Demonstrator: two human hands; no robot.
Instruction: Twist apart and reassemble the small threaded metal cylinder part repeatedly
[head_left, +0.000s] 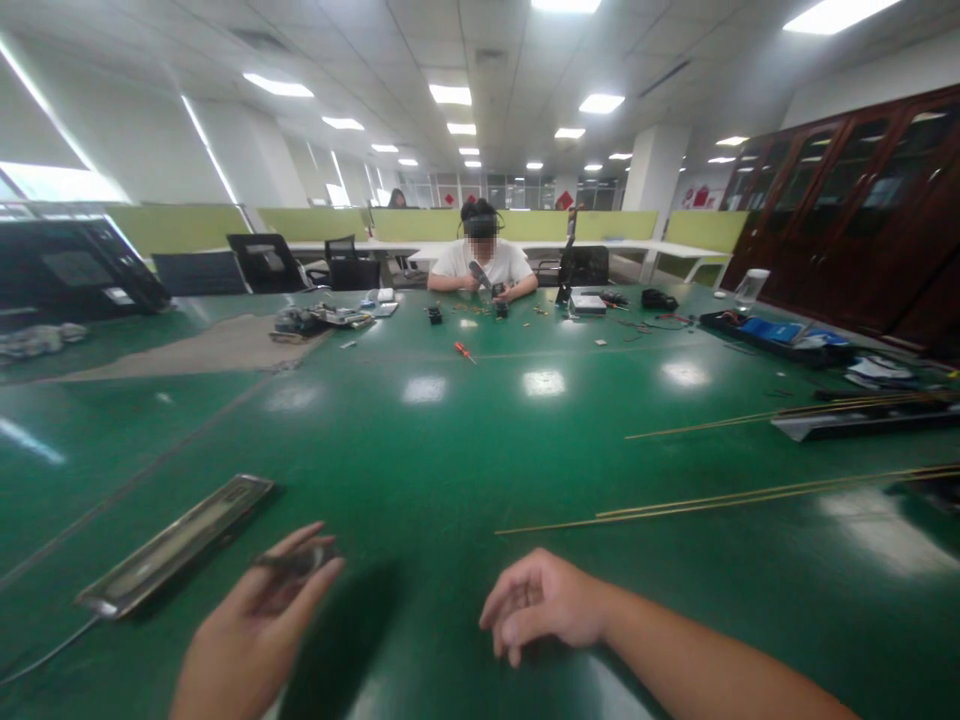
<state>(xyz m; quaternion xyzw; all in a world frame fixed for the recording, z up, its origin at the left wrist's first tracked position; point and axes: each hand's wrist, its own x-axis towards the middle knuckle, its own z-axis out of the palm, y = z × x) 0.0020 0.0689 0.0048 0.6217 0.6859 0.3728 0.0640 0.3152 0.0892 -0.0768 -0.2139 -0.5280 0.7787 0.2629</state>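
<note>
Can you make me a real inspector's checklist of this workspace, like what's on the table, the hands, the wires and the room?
Surface: green tabletop, shiny, reflecting ceiling lights.
Job's things: small dark object in the left hand, too blurred to name; flat metal-edged bar lying beyond that hand, to its left.
Clutter: red-orange screwdriver, thin yellowish rods and a heap of parts.
Hands: left hand pinching the object; right hand loosely curled, nothing seen in it.
Cables: thin cable running from the bar's near end.
Surroundings: seated person opposite, chairs, dark wooden cabinets.
</note>
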